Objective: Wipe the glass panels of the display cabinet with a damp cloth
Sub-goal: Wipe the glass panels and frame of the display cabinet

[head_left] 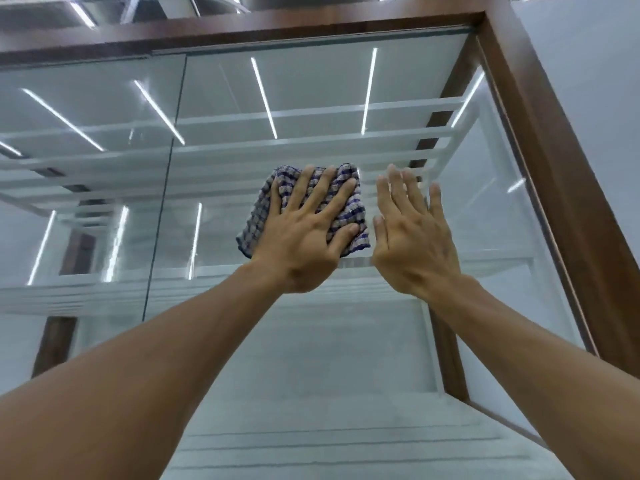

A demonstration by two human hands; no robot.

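The checked cloth (pixel 258 220) was pinned flat against the glass panel (pixel 311 98) under the left hand (pixel 304 233), fingers spread straight over it, not gripping. The right hand (pixel 412 244) sat just beside it, flat, open, holding nothing. White shelves (pixel 311 143) showed behind the glass, and a brown wooden frame (pixel 554 168) ran along the top and right.

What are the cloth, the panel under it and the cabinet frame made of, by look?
Cloth: woven fabric, matte, blue-and-white check.
Glass panel: clear glass, glossy; it mirrors ceiling light strips and shows shelves behind.
Frame: dark brown wood or wood-look laminate, smooth; grain too blurred to tell.
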